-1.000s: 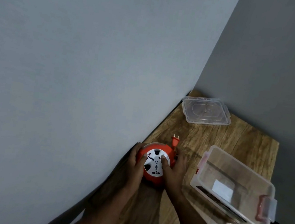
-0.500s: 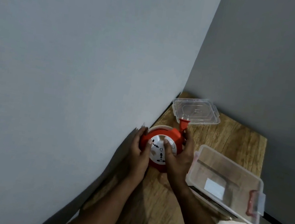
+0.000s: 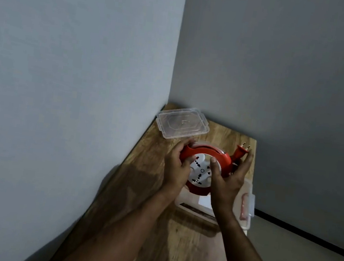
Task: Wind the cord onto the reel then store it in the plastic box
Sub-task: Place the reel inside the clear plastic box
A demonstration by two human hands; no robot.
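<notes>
I hold a round red cord reel (image 3: 205,155) with a white socket face up in the air, tilted toward me. My left hand (image 3: 177,171) grips its left rim. On the right side my right hand (image 3: 228,180) grips it, thumb on the white face. The red plug (image 3: 241,152) sticks out at the reel's upper right, prongs pointing up. The reel hangs over the clear plastic box (image 3: 246,205), which is mostly hidden behind my hands and the reel. The cord looks wound inside the reel.
The box's clear lid (image 3: 182,123) lies flat in the table's far corner. The wooden table (image 3: 190,243) stands in a corner between two grey walls. Its right edge runs just beyond the box, with floor below.
Both hands have lifted the reel off the table and carried it right, from beside the left wall to above the plastic box. The plug now points up at the right.
</notes>
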